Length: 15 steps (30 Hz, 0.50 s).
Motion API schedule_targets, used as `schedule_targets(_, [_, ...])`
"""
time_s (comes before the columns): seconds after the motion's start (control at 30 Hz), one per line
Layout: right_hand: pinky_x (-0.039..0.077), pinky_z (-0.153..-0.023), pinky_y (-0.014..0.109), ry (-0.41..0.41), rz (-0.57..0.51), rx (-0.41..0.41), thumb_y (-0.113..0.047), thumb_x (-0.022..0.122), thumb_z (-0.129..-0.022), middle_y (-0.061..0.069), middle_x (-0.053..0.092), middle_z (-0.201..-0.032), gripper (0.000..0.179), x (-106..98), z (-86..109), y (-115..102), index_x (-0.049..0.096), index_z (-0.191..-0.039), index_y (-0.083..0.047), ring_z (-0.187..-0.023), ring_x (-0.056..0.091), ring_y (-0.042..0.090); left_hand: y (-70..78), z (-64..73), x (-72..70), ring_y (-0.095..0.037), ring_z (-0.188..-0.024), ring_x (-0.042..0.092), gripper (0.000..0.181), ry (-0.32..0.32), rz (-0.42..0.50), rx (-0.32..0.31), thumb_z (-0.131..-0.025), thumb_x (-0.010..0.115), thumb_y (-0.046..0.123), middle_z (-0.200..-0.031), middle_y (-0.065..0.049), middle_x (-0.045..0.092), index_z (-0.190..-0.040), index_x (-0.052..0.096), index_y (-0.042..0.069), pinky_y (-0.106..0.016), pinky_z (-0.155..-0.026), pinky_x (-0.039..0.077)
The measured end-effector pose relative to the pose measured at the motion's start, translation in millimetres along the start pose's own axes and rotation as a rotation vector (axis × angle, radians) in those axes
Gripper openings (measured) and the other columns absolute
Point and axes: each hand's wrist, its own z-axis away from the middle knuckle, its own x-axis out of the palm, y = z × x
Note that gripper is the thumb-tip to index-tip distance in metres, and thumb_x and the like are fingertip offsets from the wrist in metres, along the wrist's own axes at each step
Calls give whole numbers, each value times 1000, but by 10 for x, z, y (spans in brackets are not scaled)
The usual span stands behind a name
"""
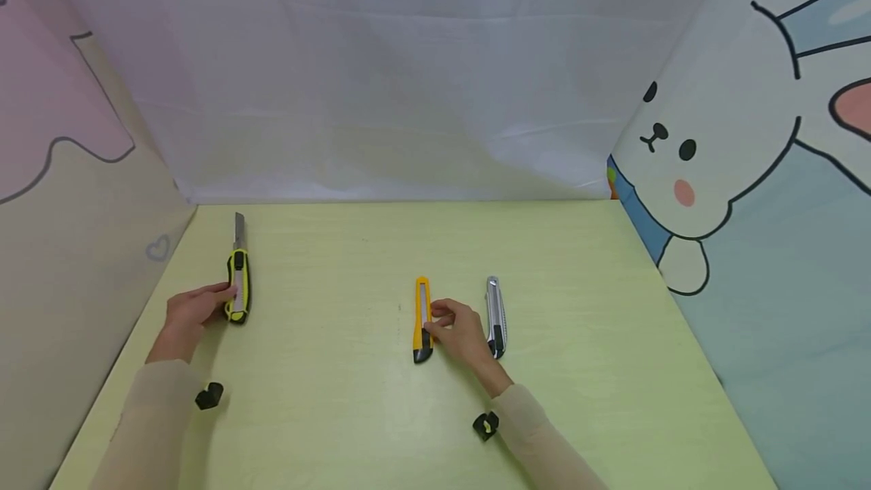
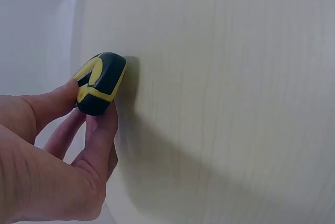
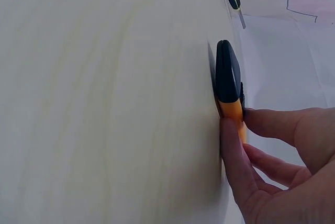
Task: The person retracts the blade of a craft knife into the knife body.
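At the left of the table, my left hand (image 1: 193,312) pinches a yellow-and-black utility knife (image 1: 239,263) between thumb and fingers. Its blade (image 1: 239,230) is out and points to the far edge. The left wrist view shows the butt end of this knife (image 2: 107,80) held just over the table. Near the middle, my right hand (image 1: 465,331) grips an orange utility knife (image 1: 419,308) by its side, thumb at the slider. Its black end (image 3: 228,72) faces the camera in the right wrist view. A silver utility knife (image 1: 496,308) lies just right of that hand, partly behind the wrist.
The pale table (image 1: 327,414) meets a white cloth backdrop (image 1: 381,97) along its far edge. Printed cloth walls flank it, with a cartoon rabbit (image 1: 708,134) on the right one. Small black camera mounts (image 1: 209,396) sit by the wrists.
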Motion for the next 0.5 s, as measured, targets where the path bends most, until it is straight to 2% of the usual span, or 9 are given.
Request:
schedule_targets(0.2, [62,-75,31,-4,3,-2,-2,79,-94,17,74,-114,34,2,11,-18,70,-126,5,-92,75,26,39,87,71,-1,-73,66,11,-56,75,41,-97,79,13,-78,16,68,-103,85,20,-20,-68,59])
schedule_targets(0.4, [62,-74,29,-11,2,8,-3,78,-96,16,74,-113,34,-12,26,-45,69,-128,4,-92,73,25,60,172,166,0,-75,67,15,-69,78,55,-98,79,15,-79,17,68,-111,84,21,-19,-69,58])
schedule_targets(0.5, [62,-75,30,-12,8,6,-5,78,-96,16,74,-113,34,-22,31,-61,69,-128,4,-93,73,26,66,200,212,1,-75,67,11,-75,79,68,-98,79,17,-78,19,69,-102,84,26,-18,-68,58])
